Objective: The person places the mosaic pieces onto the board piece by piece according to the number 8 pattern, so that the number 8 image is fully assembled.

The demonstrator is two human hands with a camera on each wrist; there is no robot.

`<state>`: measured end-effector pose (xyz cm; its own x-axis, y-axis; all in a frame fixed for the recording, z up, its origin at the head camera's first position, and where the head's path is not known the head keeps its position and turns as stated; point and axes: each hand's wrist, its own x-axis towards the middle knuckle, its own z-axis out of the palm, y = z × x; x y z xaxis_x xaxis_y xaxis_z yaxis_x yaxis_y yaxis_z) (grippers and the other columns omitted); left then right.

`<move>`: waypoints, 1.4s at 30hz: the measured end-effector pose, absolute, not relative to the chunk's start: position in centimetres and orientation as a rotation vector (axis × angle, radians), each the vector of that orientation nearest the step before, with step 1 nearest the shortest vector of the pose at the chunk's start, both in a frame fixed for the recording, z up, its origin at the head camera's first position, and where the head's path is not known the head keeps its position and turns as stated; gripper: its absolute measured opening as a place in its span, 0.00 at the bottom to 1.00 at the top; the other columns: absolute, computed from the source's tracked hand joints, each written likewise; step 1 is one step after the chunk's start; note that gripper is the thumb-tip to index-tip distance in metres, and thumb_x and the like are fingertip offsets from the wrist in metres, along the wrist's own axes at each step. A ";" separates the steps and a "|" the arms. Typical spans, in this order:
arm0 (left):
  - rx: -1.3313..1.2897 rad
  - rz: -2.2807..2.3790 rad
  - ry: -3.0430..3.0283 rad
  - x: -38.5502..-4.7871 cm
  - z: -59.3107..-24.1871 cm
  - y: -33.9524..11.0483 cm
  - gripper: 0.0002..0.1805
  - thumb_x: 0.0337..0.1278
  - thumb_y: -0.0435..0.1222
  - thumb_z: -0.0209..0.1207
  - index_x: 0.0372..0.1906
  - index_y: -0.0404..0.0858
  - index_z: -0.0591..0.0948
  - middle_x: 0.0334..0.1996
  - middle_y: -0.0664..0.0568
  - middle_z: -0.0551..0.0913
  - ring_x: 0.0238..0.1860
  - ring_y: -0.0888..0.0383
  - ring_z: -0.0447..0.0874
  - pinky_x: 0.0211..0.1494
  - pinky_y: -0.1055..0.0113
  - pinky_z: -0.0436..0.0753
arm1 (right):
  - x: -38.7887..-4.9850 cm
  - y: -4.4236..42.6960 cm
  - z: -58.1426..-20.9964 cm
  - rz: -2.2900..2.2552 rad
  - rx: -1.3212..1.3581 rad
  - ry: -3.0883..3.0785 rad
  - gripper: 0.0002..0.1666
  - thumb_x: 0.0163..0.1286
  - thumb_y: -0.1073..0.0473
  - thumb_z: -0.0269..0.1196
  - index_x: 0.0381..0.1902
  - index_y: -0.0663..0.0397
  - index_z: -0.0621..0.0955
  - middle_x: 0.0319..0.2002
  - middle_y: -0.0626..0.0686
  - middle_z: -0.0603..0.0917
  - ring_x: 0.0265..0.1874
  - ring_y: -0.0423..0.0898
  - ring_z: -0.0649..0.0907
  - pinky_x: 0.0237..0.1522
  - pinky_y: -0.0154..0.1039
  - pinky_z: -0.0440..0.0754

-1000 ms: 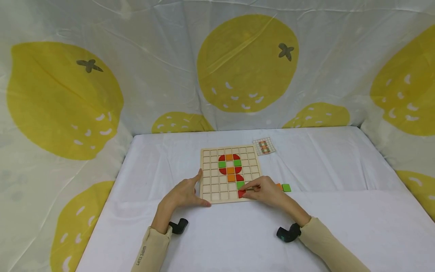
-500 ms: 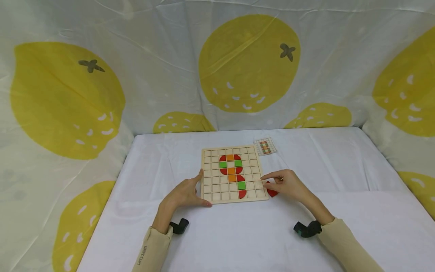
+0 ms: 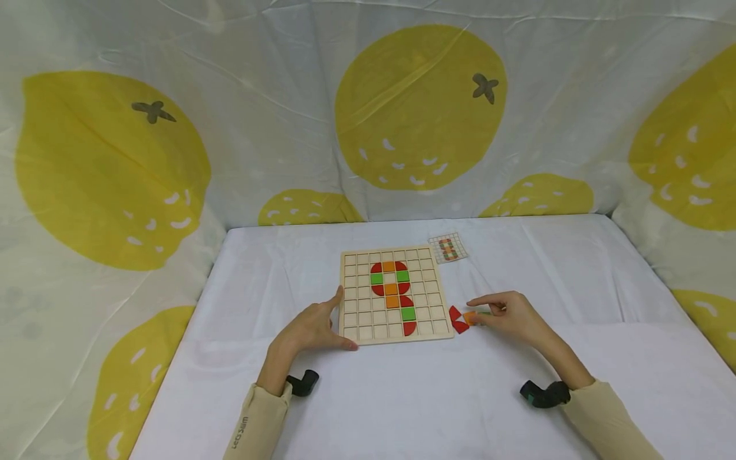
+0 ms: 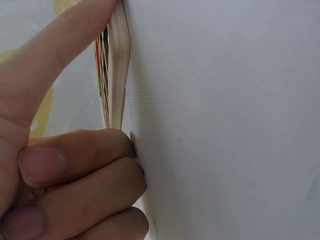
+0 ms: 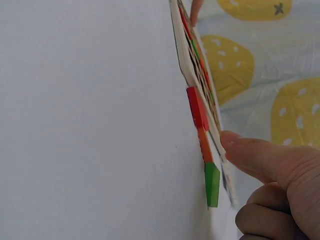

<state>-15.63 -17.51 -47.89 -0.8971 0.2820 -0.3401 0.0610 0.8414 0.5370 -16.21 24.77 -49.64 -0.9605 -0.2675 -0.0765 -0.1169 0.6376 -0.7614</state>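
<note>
A wooden grid board (image 3: 361,324) lies on the table with red, green and orange tiles set in the middle of its cells. My left hand (image 3: 310,327) rests at its near left corner, thumb on the near edge and index finger on the left edge. In the left wrist view, the other fingers are curled beside the board. My right hand (image 3: 512,313) is right of the board, over loose tiles: red tiles (image 3: 457,322), an orange tile (image 3: 469,318) and a partly hidden green tile (image 5: 212,185). In the right wrist view, its thumb is apart from them.
A small card (image 3: 448,248) with a printed grid pattern lies by the board's far right corner. White cloth (image 3: 397,396) covers the table. A lemon-print curtain (image 3: 276,115) stands behind and at the sides.
My right hand has let go of the red tile in the board's bottom row and moved right to the loose tiles. My left hand has stayed at the corner.
</note>
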 end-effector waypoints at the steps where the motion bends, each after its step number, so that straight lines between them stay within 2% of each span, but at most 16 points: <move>1: 0.254 0.743 2.608 -15.6 -47.9 -17.5 0.74 0.34 0.57 0.83 0.85 0.44 0.49 0.26 0.50 0.80 0.28 0.57 0.74 0.36 0.65 0.72 | -16.2 24.9 -49.7 -1.222 -0.318 2.677 0.19 0.60 0.52 0.78 0.48 0.50 0.91 0.16 0.42 0.58 0.19 0.36 0.58 0.21 0.33 0.58; 9: 0.253 0.743 2.603 -15.6 -47.8 -17.5 0.74 0.35 0.56 0.83 0.85 0.44 0.49 0.26 0.50 0.80 0.29 0.57 0.74 0.36 0.65 0.72 | -16.0 25.5 -50.5 -1.207 -0.299 2.652 0.17 0.60 0.53 0.78 0.47 0.50 0.91 0.16 0.42 0.58 0.18 0.36 0.59 0.22 0.32 0.58; 14: 0.251 0.747 2.602 -15.5 -47.7 -17.5 0.74 0.34 0.56 0.83 0.85 0.44 0.49 0.26 0.50 0.79 0.29 0.57 0.74 0.36 0.64 0.72 | -16.2 25.2 -50.5 -1.177 -0.366 2.745 0.17 0.60 0.56 0.78 0.47 0.53 0.91 0.16 0.42 0.59 0.18 0.35 0.59 0.22 0.32 0.57; 18: 0.257 0.749 2.603 -15.5 -47.7 -17.5 0.74 0.34 0.57 0.83 0.85 0.43 0.49 0.26 0.50 0.79 0.28 0.57 0.74 0.36 0.65 0.72 | -16.3 24.9 -50.3 -1.160 -0.319 2.794 0.19 0.61 0.56 0.77 0.49 0.55 0.90 0.17 0.43 0.62 0.19 0.36 0.61 0.23 0.32 0.58; 23: 0.262 0.746 2.604 -15.6 -47.8 -17.5 0.74 0.34 0.57 0.83 0.85 0.43 0.49 0.25 0.50 0.79 0.28 0.57 0.74 0.36 0.65 0.72 | -16.3 24.9 -49.9 -1.164 -0.235 2.775 0.19 0.61 0.56 0.77 0.50 0.55 0.90 0.17 0.44 0.63 0.19 0.37 0.61 0.23 0.33 0.59; 30: 0.261 0.742 2.603 -15.6 -47.8 -17.5 0.74 0.34 0.57 0.83 0.85 0.44 0.49 0.26 0.50 0.79 0.28 0.57 0.74 0.36 0.64 0.72 | -16.4 25.1 -50.2 -1.183 -0.293 2.768 0.20 0.61 0.57 0.77 0.51 0.54 0.90 0.17 0.44 0.63 0.20 0.36 0.61 0.24 0.32 0.60; 42: 0.257 0.738 2.605 -15.6 -47.9 -17.6 0.74 0.34 0.57 0.83 0.85 0.44 0.49 0.26 0.50 0.79 0.28 0.57 0.74 0.36 0.64 0.72 | -16.8 25.0 -50.3 -1.180 -0.303 2.731 0.18 0.59 0.57 0.78 0.47 0.56 0.91 0.17 0.43 0.61 0.19 0.36 0.61 0.23 0.31 0.58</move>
